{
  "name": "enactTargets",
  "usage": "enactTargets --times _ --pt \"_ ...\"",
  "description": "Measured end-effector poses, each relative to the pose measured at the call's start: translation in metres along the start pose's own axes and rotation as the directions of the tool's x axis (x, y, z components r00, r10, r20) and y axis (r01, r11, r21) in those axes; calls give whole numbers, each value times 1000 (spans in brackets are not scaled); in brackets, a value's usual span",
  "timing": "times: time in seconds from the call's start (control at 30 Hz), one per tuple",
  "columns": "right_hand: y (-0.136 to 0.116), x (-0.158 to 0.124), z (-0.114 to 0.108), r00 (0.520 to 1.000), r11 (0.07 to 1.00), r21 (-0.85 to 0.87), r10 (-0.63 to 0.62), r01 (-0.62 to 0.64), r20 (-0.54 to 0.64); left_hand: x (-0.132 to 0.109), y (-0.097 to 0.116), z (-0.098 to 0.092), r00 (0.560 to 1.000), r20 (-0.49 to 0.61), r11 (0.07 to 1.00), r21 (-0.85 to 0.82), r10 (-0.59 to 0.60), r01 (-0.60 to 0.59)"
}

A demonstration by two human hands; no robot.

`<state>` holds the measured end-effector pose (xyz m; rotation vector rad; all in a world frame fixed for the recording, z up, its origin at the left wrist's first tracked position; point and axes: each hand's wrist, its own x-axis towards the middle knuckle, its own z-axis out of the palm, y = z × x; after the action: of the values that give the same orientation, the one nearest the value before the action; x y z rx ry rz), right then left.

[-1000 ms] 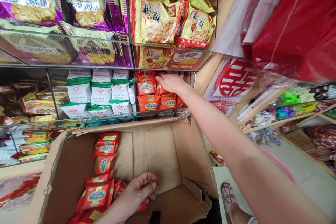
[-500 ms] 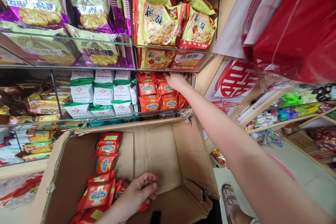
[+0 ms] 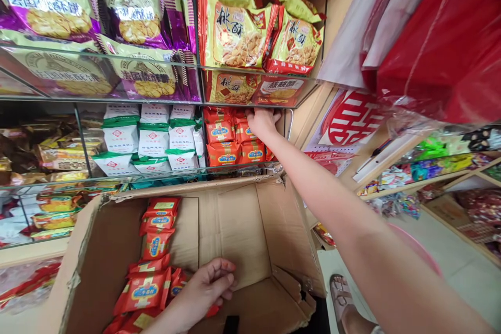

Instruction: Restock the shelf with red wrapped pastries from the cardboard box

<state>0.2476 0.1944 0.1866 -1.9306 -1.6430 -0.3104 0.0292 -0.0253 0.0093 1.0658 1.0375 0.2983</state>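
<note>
My right hand (image 3: 261, 121) reaches into the glass shelf and rests on top of the stacked red-orange biscuit packs (image 3: 229, 138), fingers curled over the rightmost stack. My left hand (image 3: 209, 284) is down inside an open cardboard box (image 3: 235, 219), fingers bent over red packs (image 3: 146, 287) that lie along the box's left side. Whether the left hand grips a pack is hidden by the fingers.
White-and-green packs (image 3: 151, 138) stand left of the red ones. Purple and yellow cookie bags (image 3: 235, 31) fill the shelf above. Red plastic bags (image 3: 438, 26) hang at the upper right. My sandalled foot (image 3: 342, 295) stands on the floor beside the box.
My right hand has pushed a little further right and deeper into the shelf over the red packs. The left hand has stayed put in the box.
</note>
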Motion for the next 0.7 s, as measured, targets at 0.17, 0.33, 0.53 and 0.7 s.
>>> enactTargets --times 0.17,0.33,0.53,0.7 --pt "0 -3 -2 997 995 85 51 -46 -61 -10 25 3 984 -51 981 105 170 -164" --pt "2 -16 -8 997 995 97 -23 31 -78 -19 97 -4 612 96 305 800 785 -516" --pt "-1 -32 -11 978 995 80 68 -52 -199 20 183 -13 390 267 -253 963 881 -88" --pt "-5 -25 -14 983 995 59 87 -79 -160 46 212 -15 374 183 -229 970 909 82"
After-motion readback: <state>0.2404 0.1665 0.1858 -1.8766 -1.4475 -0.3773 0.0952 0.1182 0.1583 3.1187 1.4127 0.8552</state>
